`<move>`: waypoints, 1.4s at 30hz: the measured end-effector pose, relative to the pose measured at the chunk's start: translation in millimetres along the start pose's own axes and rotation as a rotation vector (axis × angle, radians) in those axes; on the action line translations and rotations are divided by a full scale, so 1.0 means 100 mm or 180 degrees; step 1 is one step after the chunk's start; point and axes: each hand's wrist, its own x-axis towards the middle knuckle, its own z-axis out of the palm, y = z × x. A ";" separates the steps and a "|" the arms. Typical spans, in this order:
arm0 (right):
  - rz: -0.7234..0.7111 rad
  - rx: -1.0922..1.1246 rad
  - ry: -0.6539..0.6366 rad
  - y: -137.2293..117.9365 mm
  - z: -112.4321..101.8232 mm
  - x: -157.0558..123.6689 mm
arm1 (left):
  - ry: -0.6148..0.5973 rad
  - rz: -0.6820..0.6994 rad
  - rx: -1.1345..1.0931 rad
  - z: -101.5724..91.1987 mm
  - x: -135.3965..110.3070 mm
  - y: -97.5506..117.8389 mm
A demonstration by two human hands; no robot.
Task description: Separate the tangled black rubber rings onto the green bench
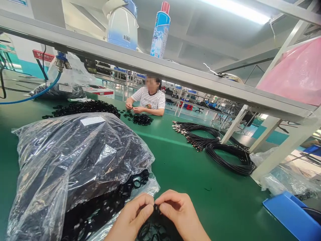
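My left hand (136,214) and my right hand (177,211) meet at the bottom middle, both closed in a pinch on one small black ring (156,208). Fingertips cover most of this ring. Just below them lies a heap of black rings (154,231) on the green table. To the left, a large clear plastic bag (82,157) with a white label bulges with black rings, and some spill from its open mouth beside my left hand.
Coiled black cables (229,157) lie on the right by a shelf post. A blue bin (292,214) stands at the lower right. Across the table a person (150,100) handles something small near more ring piles (85,107). A shelf (160,67) crosses above, bearing a spray can (160,30).
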 end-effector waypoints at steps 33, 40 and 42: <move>0.0039 -0.1920 0.0345 -0.19 -0.01 -0.03 | 0.0334 -0.0211 -0.0108 0.02 0.01 0.02; -0.0300 -0.2156 -0.0112 -0.16 -0.20 -0.04 | 0.0345 0.0064 0.0267 0.04 0.01 0.01; -0.0484 -0.2122 -0.0045 -0.15 -0.17 -0.01 | 0.0342 0.0216 0.0677 0.08 -0.01 0.06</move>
